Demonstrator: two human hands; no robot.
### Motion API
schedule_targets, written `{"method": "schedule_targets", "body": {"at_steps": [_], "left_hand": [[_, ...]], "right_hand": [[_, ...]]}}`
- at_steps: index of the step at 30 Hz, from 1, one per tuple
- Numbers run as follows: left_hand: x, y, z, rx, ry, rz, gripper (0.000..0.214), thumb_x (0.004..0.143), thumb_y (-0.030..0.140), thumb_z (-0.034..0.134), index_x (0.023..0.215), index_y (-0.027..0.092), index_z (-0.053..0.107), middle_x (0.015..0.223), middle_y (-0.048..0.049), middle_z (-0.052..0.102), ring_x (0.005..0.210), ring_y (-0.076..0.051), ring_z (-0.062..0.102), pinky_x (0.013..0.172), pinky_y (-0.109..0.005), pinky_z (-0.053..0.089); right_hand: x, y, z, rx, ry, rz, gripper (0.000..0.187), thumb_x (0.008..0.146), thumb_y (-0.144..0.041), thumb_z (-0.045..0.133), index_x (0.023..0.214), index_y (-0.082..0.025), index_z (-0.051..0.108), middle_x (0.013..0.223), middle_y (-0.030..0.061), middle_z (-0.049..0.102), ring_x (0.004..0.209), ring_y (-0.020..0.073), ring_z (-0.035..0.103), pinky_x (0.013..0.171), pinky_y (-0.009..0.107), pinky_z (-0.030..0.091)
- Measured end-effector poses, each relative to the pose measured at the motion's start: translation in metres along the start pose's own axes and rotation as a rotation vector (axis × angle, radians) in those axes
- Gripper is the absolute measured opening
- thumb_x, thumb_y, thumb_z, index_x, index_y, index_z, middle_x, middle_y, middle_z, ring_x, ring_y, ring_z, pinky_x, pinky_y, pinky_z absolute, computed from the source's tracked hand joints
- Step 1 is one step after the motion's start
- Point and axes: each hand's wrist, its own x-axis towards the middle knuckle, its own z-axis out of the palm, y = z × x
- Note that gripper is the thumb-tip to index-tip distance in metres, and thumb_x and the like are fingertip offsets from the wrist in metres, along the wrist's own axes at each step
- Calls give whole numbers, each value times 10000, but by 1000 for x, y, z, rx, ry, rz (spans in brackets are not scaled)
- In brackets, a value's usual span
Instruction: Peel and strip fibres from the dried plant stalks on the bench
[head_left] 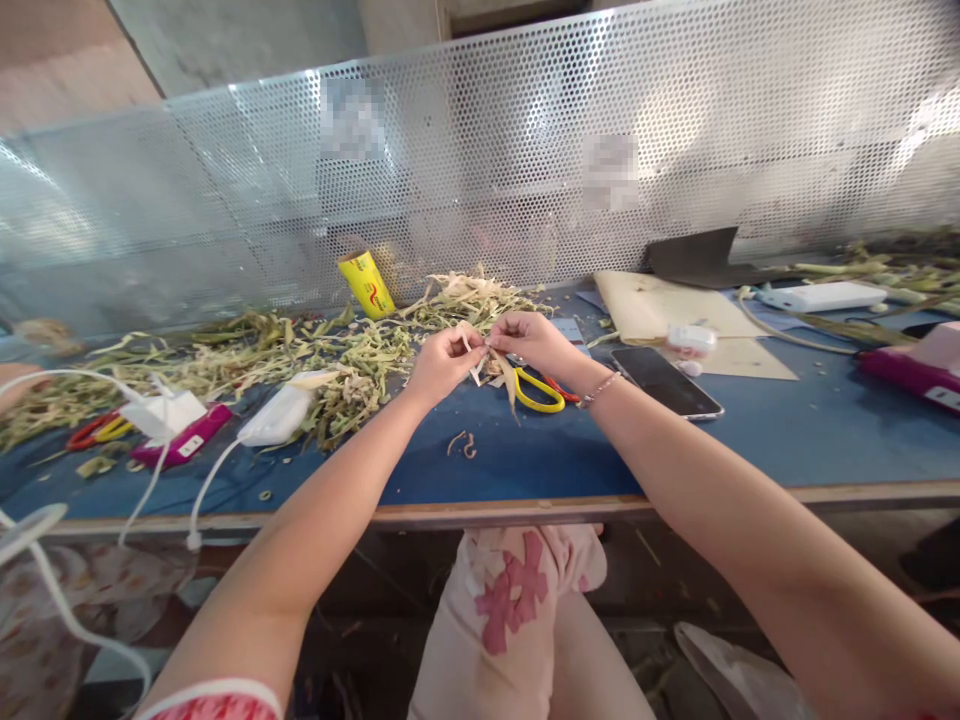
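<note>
My left hand [444, 364] and right hand [534, 340] pinch pale, dried husk [507, 376] — fingertips close together — near yellow-handled scissors [546, 408] on the blue table [592, 455].

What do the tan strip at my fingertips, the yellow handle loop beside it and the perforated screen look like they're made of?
The tan, pointed strip looks like dried plant husk, thin, matt and straw-coloured, though I can't be sure. The smooth yellow handle loop seems plastic or coated: its colour is even. The grey perforated screen is probably bare metal, judging by its bright reflections.
</note>
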Motion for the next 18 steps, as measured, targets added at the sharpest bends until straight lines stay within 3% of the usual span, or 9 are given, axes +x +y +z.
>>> {"method": "schedule_targets", "body": {"at_steps": [5, 12, 18], "left_hand": [[1, -1, 1, 2, 29, -27, 138, 652, 259, 613, 612, 146, 544, 528, 29, 475, 459, -68, 386, 464, -222, 283], [2, -1, 1, 1, 40, -64, 125, 656, 237, 608, 598, 149, 542, 481, 35, 465, 437, -68, 385, 451, -213, 280], [-1, 1, 3, 23, 100, 78, 109, 681, 231, 593, 637, 162, 522, 526, 40, 465, 475, -65, 405, 457, -198, 310]], "right_hand": [[1, 5, 0, 66, -23, 11, 195, 672, -329, 582, 635, -159, 495, 569, -36, 473, 548, 77, 447, 537, 237, 364], [0, -2, -1, -26, -9, 14, 164, 665, -297, 589, 630, -160, 505, 562, -32, 497, 555, 78, 450, 560, 246, 376], [-3, -9, -2, -88, 28, -22, 101, 669, -246, 575, 661, -157, 526, 612, -19, 520, 589, 86, 461, 587, 254, 390]]}}
